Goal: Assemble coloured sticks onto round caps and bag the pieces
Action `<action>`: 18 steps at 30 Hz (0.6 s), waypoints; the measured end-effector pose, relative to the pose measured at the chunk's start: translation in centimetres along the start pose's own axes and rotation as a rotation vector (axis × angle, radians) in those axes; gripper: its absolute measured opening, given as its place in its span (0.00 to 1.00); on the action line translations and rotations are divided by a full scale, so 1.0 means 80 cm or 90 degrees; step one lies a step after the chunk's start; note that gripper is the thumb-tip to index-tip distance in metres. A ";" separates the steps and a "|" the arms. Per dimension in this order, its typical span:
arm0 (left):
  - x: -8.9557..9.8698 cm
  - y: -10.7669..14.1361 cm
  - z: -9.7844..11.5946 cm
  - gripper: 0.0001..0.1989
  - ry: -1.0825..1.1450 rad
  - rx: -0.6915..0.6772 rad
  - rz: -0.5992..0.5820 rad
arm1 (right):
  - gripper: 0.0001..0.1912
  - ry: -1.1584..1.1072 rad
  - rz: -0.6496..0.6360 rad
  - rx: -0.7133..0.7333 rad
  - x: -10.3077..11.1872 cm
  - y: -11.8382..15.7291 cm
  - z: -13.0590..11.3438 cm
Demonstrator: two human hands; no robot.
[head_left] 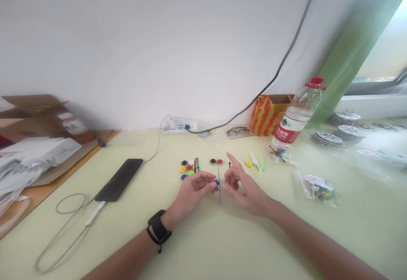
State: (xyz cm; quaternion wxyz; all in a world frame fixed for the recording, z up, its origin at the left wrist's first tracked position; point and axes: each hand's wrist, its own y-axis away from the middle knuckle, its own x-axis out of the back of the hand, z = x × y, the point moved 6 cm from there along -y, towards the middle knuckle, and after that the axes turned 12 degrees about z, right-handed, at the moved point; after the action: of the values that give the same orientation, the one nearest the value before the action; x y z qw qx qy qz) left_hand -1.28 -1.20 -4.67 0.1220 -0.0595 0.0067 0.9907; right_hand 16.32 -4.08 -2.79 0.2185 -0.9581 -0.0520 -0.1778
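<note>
My left hand [199,186] pinches a small blue plastic part between thumb and fingertips. A thin blue blade [219,191] stands nearly upright against that part, like a propeller seen edge-on. Just right of the blade is my right hand [241,184], with its index finger raised and thumb apart, apparently holding nothing. A dark stick [229,165] shows beside the right fingers, partly hidden by them. Past the left hand lie several small coloured discs [182,169] and thin coloured sticks [196,164]. A black disc [213,161] and a red disc [219,162] rest between the hands, farther back.
Yellow, white and green bladed pieces [254,162] lie right of my hands. Bags of small parts [319,189] and a water bottle [295,116] are farther right. A phone [119,180] with its cable lies left. A power strip [179,126] sits by the wall.
</note>
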 end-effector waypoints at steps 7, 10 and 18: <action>0.002 0.001 0.001 0.16 -0.006 -0.003 0.023 | 0.31 -0.058 -0.039 -0.091 0.000 -0.003 0.004; 0.001 0.001 0.000 0.16 -0.005 -0.008 0.016 | 0.28 -0.066 -0.028 -0.084 0.000 -0.008 -0.002; 0.001 0.003 -0.003 0.14 -0.042 -0.048 -0.010 | 0.16 -0.021 -0.071 -0.067 -0.016 -0.002 -0.002</action>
State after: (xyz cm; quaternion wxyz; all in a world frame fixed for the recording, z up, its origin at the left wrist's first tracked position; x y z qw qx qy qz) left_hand -1.37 -1.38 -4.90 0.1273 -0.0313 -0.0352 0.9907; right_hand 15.08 -4.05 -3.09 0.1565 -0.9666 -0.0997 -0.1766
